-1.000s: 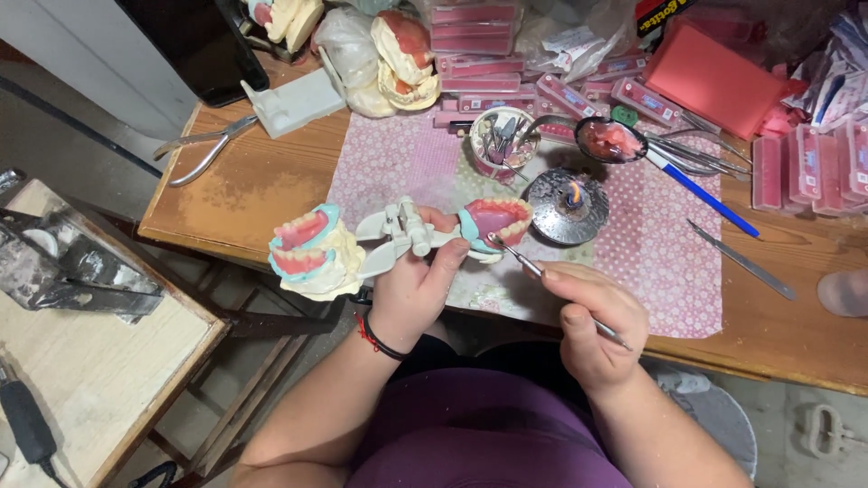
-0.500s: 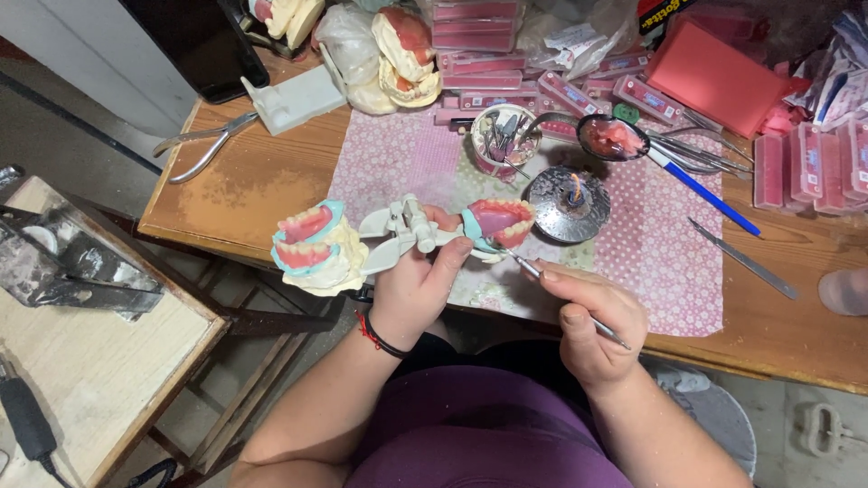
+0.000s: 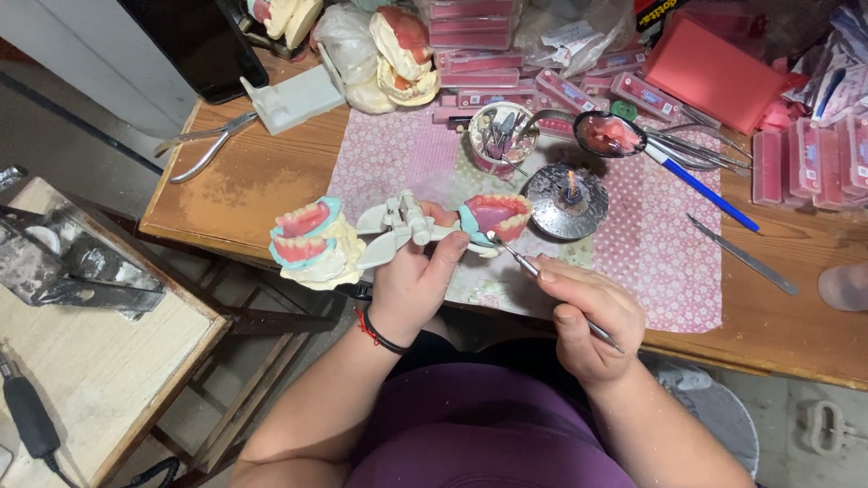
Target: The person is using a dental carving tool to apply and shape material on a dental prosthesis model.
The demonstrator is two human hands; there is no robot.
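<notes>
We are seeing packages crowding the far side of the wooden bench (image 3: 244,181): flat pink boxes (image 3: 470,23) are lying stacked at the top centre, a larger red box (image 3: 714,77) is sitting tilted toward the top right, and more small pink trays (image 3: 814,154) are standing in a row along the right edge. Clear plastic bags (image 3: 579,36) with white labels are lying between the stack and the red box. A pink patterned cloth (image 3: 651,244) is covering the middle of the bench.

We are holding an opened dental articulator (image 3: 398,230) in our left hand (image 3: 411,280), fingers closing around its grey hinge; one denture model (image 3: 307,244) is hanging out past the bench edge to the left, the other denture model (image 3: 495,217) is resting above the cloth. Our right hand (image 3: 588,316) is gripping a thin metal instrument (image 3: 533,264) like a pen, its tip touching the right-hand model. A round metal burner (image 3: 570,201) is standing just beyond that model.
</notes>
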